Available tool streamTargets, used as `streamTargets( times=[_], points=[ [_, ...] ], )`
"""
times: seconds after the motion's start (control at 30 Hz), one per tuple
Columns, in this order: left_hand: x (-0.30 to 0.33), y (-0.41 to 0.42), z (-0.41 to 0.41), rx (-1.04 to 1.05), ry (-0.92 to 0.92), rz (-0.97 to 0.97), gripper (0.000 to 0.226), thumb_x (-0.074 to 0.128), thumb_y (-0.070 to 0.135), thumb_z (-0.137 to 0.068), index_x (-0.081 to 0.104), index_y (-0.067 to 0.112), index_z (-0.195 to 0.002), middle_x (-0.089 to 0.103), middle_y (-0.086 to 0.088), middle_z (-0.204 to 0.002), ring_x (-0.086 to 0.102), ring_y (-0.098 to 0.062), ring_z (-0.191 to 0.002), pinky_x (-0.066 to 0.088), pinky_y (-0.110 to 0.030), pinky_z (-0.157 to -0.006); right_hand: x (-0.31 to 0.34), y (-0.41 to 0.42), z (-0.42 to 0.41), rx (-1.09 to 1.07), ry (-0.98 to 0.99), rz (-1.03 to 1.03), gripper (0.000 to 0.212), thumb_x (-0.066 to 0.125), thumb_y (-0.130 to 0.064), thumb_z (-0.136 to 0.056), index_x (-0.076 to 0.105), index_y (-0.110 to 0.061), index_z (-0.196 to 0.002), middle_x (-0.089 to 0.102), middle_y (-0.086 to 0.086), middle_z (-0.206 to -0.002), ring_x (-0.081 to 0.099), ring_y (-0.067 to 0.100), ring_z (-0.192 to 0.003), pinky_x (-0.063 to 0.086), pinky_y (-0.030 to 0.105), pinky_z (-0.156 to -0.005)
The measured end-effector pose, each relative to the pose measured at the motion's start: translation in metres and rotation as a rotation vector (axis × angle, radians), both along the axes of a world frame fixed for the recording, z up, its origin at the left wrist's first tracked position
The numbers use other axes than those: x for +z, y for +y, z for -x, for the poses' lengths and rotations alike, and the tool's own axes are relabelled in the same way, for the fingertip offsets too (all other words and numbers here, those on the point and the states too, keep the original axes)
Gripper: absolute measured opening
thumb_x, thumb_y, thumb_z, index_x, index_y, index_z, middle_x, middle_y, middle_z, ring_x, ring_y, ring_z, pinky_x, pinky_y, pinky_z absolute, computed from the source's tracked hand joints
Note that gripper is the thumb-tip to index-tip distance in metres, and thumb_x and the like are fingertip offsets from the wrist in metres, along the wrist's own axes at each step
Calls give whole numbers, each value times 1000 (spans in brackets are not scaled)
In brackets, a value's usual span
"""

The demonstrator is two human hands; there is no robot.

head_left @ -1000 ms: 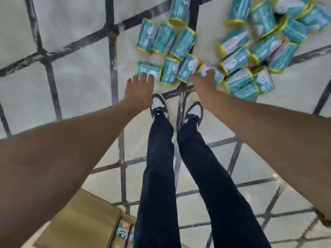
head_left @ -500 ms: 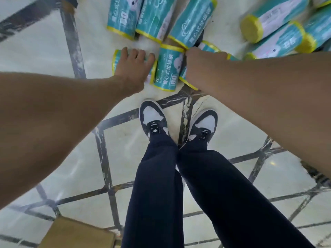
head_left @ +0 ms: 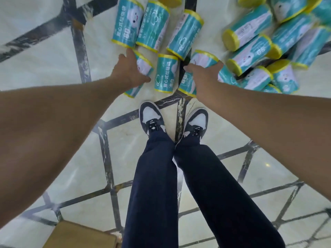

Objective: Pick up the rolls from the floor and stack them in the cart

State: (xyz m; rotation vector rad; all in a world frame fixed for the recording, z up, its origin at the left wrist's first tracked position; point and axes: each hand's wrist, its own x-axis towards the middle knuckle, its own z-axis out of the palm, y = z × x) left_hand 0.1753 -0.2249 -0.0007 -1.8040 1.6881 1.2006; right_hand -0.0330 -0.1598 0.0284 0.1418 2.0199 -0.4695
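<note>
Several teal rolls with yellow ends lie scattered on the marble floor ahead of my feet. My left hand (head_left: 129, 72) is wrapped around the nearest left roll (head_left: 144, 68), thumb on its near side. My right hand (head_left: 203, 77) grips another roll (head_left: 202, 59) from above; that roll's lower end (head_left: 187, 85) shows left of the wrist. Between the two hands a single roll (head_left: 165, 73) lies untouched. A larger pile of rolls (head_left: 259, 47) spreads to the upper right. The cart is not in view.
My two dark-and-white shoes (head_left: 150, 117) stand just behind the rolls, with dark trousers below. A tan cardboard box (head_left: 78, 235) sits at the bottom left. The floor is pale marble with dark inlaid lines (head_left: 105, 151).
I have bent lower and both hands have gone down onto the rolls. The left hand went from flat on top to curled around its roll; the right hand closed over its roll.
</note>
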Motion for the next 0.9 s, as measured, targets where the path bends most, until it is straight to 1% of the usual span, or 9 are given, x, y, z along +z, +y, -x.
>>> streamTargets(
  times=[0.1,0.17,0.23,0.3,0.4,0.57,0.67,0.77,0.9],
  points=[
    [84,-1,9,294,69,-43,93,88,43,-69,34,11,-138,50,-14,-131,52,-30,-119,46,-36,-86,70,5,10,3,-14,67,113,86,-17,-74,10,-26,-158,44,2,-124,53,25,-115,51,39,-92],
    [152,5,18,404,115,-59,90,88,41,-70,35,12,-137,51,-9,-130,53,-26,-117,46,-34,-87,141,12,13,19,-14,81,116,88,-19,-70,12,-25,-158,45,7,-140,52,28,-122,49,45,-102],
    [229,7,30,459,160,-48,88,89,40,-70,36,13,-136,53,-5,-125,55,-24,-113,49,-36,-92,216,17,19,37,-27,113,123,91,-26,-59,16,-25,-157,42,9,-151,52,30,-128,47,51,-107],
    [322,16,43,460,197,-33,87,88,40,-71,36,13,-136,53,-3,-119,55,-23,-109,49,-36,-93,302,28,28,63,-27,187,125,92,-30,-53,20,-26,-154,46,6,-147,53,29,-127,49,50,-105],
    [427,29,60,490,199,-12,85,88,41,-71,38,14,-133,55,-2,-115,57,-22,-105,50,-36,-87,400,45,43,119,-32,228,114,92,-22,-64,20,-30,-152,53,-1,-134,58,24,-116,52,45,-100],
    [599,72,84,516,310,67,86,90,42,-68,38,15,-132,54,0,-115,58,-21,-106,51,-37,-87,556,95,68,134,-7,357,116,93,-25,-58,23,-30,-150,60,3,-127,61,27,-114,53,49,-99],
    [662,108,94,512,375,99,80,90,40,-67,41,17,-127,58,-2,-116,61,-22,-104,51,-34,-79,617,135,75,150,33,436,119,93,-29,-52,24,-31,-149,59,5,-132,60,29,-118,53,51,-100],
    [701,144,106,470,433,153,81,89,43,-68,41,14,-126,57,-6,-118,60,-23,-102,47,-32,-70,658,176,78,139,65,516,106,94,-23,-59,31,-22,-144,56,8,-137,57,28,-124,51,49,-104],
    [730,203,125,408,488,166,105,90,53,-61,33,12,-139,54,-11,-131,59,-29,-113,55,-45,-90,693,240,82,44,122,558,115,94,-33,-47,31,-21,-142,55,8,-139,56,29,-126,50,50,-104]
  ],
)
